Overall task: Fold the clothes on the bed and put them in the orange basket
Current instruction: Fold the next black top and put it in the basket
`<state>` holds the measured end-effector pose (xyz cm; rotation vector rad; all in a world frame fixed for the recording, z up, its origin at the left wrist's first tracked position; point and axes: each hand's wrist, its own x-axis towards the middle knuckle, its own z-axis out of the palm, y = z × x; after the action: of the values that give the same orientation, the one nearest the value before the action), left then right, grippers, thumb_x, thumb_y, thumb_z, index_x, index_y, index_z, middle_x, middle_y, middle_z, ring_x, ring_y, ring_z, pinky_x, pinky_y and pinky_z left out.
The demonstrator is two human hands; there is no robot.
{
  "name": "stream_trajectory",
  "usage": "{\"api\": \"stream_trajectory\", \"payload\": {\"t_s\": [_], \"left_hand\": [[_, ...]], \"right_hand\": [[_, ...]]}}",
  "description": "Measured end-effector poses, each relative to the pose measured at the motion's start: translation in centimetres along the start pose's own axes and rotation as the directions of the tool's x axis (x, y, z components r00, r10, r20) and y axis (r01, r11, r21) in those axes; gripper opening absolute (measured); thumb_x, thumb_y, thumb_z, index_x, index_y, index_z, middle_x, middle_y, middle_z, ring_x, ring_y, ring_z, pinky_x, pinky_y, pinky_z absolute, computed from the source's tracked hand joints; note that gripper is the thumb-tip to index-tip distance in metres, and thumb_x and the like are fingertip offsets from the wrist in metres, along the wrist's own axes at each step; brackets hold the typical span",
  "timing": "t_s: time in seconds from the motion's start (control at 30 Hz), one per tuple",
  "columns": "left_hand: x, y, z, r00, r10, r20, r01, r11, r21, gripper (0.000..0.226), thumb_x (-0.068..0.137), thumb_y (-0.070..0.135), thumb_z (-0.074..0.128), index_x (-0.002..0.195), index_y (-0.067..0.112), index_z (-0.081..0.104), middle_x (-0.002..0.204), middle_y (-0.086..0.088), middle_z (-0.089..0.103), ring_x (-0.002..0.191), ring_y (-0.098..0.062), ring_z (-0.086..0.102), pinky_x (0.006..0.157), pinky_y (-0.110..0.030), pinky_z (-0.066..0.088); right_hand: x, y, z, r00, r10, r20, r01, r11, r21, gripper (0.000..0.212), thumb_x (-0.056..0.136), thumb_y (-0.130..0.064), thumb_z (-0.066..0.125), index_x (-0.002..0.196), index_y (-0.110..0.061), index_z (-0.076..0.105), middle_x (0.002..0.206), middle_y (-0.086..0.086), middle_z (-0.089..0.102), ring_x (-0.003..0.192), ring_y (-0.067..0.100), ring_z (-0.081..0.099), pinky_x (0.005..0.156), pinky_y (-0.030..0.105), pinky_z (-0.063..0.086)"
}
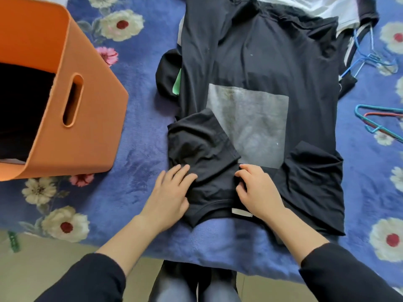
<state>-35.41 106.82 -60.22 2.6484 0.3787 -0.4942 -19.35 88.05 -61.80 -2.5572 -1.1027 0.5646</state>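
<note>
Left hand [168, 198] presses, right hand [260, 194] seemingly pinches shirt [268, 62]; hangers [374, 58] beyond.

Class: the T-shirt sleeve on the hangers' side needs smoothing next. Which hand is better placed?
Probably right: the right hand grips the black T-shirt at its collar, beside that sleeve; the left hand lies flat on the opposite sleeve, by the orange basket.

Wire hangers [374, 58] on floral blanket [135, 118]

Soft, even light falls on the bed [139, 131], spread with a plush blue-violet fleece blanket [122, 203] printed with white red-centred and small pink flowers, whose near edge meets a smooth pale beige floor [43, 260].
</note>
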Motion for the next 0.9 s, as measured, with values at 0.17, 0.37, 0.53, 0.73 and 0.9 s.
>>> {"api": "stream_trajectory", "payload": {"t_s": [0.17,0.37,0.53,0.73,0.9], "left_hand": [[-1.6,-2.1,1.3,0.994,0.001,-0.113,-0.012,0.995,-0.095,0.052,0.062,-0.006,0.073,0.100,0.023,0.053,0.087,0.002,0.056,0.081,-0.017,0.039,0.049,-0.034,0.050],[-1.6,-1.9,-0.3,0.988,0.154,-0.013,-0.151,0.977,0.148,0.065,0.053,0.016,0.060,0.118,0.017,0.060,0.120,-0.009,0.055,0.109,-0.030,0.051,0.081,-0.036,0.040],[-1.4,-1.6,0.6,0.943,0.244,0.226,-0.317,0.866,0.387,0.119,0.040,0.014,0.066,0.151,0.027,0.027,0.158,-0.020,0.016,0.145,-0.038,0.018,0.113,-0.049,0.017],[0.3,-0.9,0.9,0.959,0.216,0.184,-0.270,0.894,0.358,0.110,0.051,0.022,0.084,0.148,0.025,0.033,0.158,-0.012,0.023,0.148,-0.024,-0.006,0.116,-0.047,0.006],[2.6,-1.3,-0.7,0.926,0.346,0.149,-0.376,0.871,0.317,0.060,0.070,0.022,0.033,0.120,0.025,0.066,0.149,-0.002,0.043,0.149,-0.018,0.007,0.117,-0.040,0.003]], "right_hand": [[-3.1,2.1,-0.8,0.999,-0.039,-0.003,0.038,0.996,-0.084,0.025,0.075,-0.015,0.051,0.094,-0.010,0.067,0.109,0.004,0.063,0.108,0.026,0.058,0.080,0.035,0.045],[-7.5,4.8,-2.9,1.000,-0.021,0.024,0.025,0.977,-0.212,0.060,0.075,-0.027,0.045,0.131,-0.007,0.054,0.141,0.009,0.050,0.133,0.025,0.039,0.104,0.036,0.030],[-11.4,8.7,-3.7,0.963,-0.012,0.270,0.130,0.896,-0.424,0.104,0.049,-0.013,0.054,0.150,-0.008,0.029,0.159,0.009,0.023,0.146,0.026,0.020,0.114,0.047,0.021],[-13.0,11.0,-2.5,0.971,0.146,0.188,-0.040,0.879,-0.475,0.100,0.058,-0.018,0.069,0.150,-0.010,0.031,0.156,0.010,0.030,0.145,0.025,0.021,0.115,0.045,0.010],[-10.1,10.8,-4.0,0.957,0.288,0.037,-0.276,0.944,-0.182,0.043,0.088,-0.013,0.032,0.120,-0.011,0.061,0.116,0.012,0.067,0.128,0.030,0.050,0.111,0.036,0.021]]}}
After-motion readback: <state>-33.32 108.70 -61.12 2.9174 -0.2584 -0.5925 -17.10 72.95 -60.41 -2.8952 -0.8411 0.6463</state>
